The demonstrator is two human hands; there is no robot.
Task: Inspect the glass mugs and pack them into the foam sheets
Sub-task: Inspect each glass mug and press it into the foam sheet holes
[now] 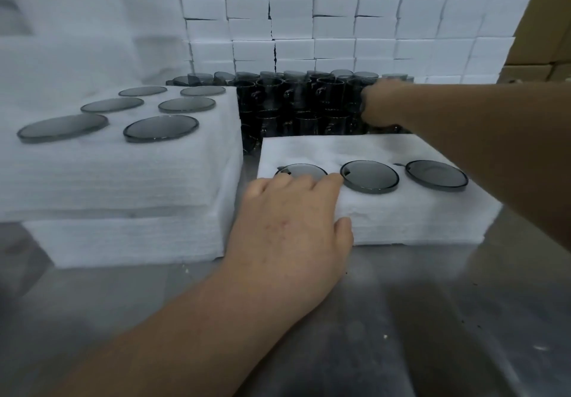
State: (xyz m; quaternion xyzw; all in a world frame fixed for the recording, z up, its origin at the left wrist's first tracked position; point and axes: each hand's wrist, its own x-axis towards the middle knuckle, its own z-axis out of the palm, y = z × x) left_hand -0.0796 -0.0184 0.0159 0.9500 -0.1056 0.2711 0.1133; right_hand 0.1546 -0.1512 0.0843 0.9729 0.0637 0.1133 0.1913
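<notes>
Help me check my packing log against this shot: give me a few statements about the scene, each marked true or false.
1. The tall white foam block on the left holds six smoky grey glass mugs, bases up. True.
2. The low white foam block in front is full. False: only its near row is filled, with three upturned mugs.
3. The left hand rests on the low block's near left corner. True.
4. The right hand holds a cardboard box. False: it reaches into the stacked dark glass mugs at the back; its grip is blurred.
</notes>
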